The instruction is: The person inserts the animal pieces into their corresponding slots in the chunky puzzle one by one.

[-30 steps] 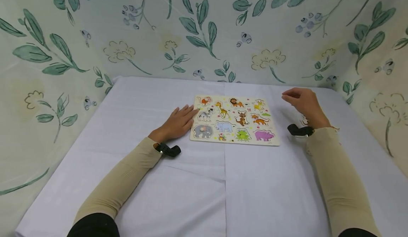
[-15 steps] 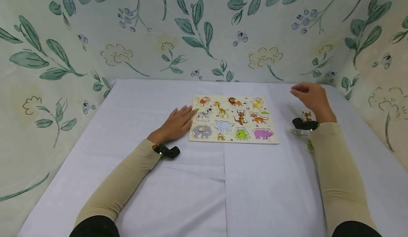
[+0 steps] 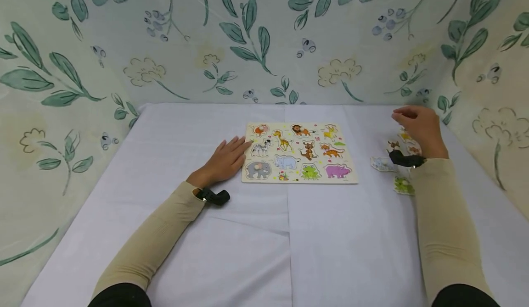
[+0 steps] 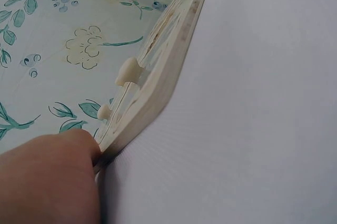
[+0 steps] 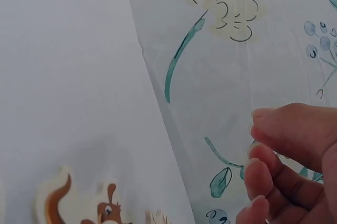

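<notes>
A wooden animal puzzle board (image 3: 299, 175) lies on the cloth, with pictures such as a lion, a giraffe and an elephant. My left hand (image 3: 225, 160) rests flat with its fingertips against the board's left edge. In the left wrist view, this hand (image 4: 52, 179) meets the edge of the board (image 4: 158, 84), where a rounded knob (image 4: 130, 72) sticks up. My right hand (image 3: 423, 130) hovers over loose puzzle pieces on the right. Its fingers (image 5: 263, 179) are loosely bent, the thumb apart from them, nothing between. Below lies a kangaroo piece (image 5: 108, 213).
Near the right wrist lie a frog piece (image 3: 403, 186) and a pale blue animal piece (image 3: 382, 164); other pieces are partly hidden by the hand and wristband. White cloth (image 3: 198, 123) covers the table. A leaf-patterned curtain (image 3: 182, 82) hangs behind and at both sides.
My right hand has moved right, away from the board, uncovering more of the loose pieces. The left hand keeps its place at the board. The head view has shifted slightly.
</notes>
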Available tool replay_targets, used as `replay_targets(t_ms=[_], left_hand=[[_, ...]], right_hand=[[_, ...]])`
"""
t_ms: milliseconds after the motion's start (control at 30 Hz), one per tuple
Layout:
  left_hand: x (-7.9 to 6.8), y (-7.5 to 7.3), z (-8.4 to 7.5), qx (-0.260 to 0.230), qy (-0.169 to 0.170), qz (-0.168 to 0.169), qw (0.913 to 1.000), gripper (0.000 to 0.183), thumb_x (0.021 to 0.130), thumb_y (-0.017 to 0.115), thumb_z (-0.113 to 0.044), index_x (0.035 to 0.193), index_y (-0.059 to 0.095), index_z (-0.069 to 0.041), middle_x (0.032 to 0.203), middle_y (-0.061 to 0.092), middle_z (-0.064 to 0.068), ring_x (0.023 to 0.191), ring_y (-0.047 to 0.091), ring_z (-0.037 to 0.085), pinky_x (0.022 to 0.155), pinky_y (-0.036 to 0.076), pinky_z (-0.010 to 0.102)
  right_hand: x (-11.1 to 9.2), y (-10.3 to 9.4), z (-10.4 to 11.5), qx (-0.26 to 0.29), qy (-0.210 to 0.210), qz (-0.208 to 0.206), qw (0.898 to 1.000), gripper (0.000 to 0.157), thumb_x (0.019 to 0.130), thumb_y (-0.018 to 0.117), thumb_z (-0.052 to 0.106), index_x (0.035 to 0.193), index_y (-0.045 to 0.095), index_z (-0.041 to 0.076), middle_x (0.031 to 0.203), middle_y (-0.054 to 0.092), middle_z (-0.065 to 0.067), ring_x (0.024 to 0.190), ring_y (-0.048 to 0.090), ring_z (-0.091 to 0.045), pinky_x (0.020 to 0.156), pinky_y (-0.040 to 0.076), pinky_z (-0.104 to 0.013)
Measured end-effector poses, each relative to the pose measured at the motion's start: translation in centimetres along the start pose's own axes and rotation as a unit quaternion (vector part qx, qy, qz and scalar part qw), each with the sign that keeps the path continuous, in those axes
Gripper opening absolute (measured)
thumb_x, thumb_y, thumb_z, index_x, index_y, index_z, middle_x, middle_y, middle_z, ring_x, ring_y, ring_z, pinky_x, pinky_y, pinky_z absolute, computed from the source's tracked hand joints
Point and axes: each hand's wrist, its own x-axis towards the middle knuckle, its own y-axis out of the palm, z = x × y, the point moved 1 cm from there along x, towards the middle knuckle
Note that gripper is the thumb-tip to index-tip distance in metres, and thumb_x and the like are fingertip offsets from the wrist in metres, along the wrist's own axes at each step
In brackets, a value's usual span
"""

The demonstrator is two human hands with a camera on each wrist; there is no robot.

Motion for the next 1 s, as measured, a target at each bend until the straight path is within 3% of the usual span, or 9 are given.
replay_targets(t_ms=[267,700,1000], left_hand=[[-0.1,0.0,0.1,-0.006,0.0,-0.001,1.0,0.051,0.104,0.032,-0.03,0.153,0.028,-0.018,0.16,0.02,0.006,0.148,0.01,0.025,0.117,0.004,0.051],[-0.1,0.0,0.0,-0.002,-0.003,0.002,1.0,0.051,0.104,0.032,-0.03,0.154,0.028,-0.019,0.16,0.019,0.005,0.148,0.011,0.025,0.117,0.004,0.05],[-0.1,-0.1,-0.1,0.0,0.002,-0.005,1.0,0.051,0.104,0.032,-0.03,0.153,0.029,-0.017,0.159,0.021,0.007,0.148,0.012,0.026,0.117,0.005,0.052]], right_hand=[[-0.2,-0.7,-1.4,0.0,0.043,-0.02,0.999,0.061,0.094,0.051,0.052,0.132,0.056,0.004,0.125,0.053,-0.019,0.102,0.048,-0.029,0.08,0.045,-0.035],[-1.0,-0.5,-3.2,0.003,0.084,-0.005,0.996,0.065,0.096,0.048,0.051,0.137,0.051,0.002,0.134,0.048,-0.024,0.114,0.045,-0.037,0.092,0.042,-0.049],[-0.9,-0.4,-4.6,0.009,0.108,-0.007,0.994,0.066,0.095,0.049,0.052,0.137,0.051,0.001,0.133,0.048,-0.021,0.108,0.046,-0.032,0.077,0.042,-0.036]])
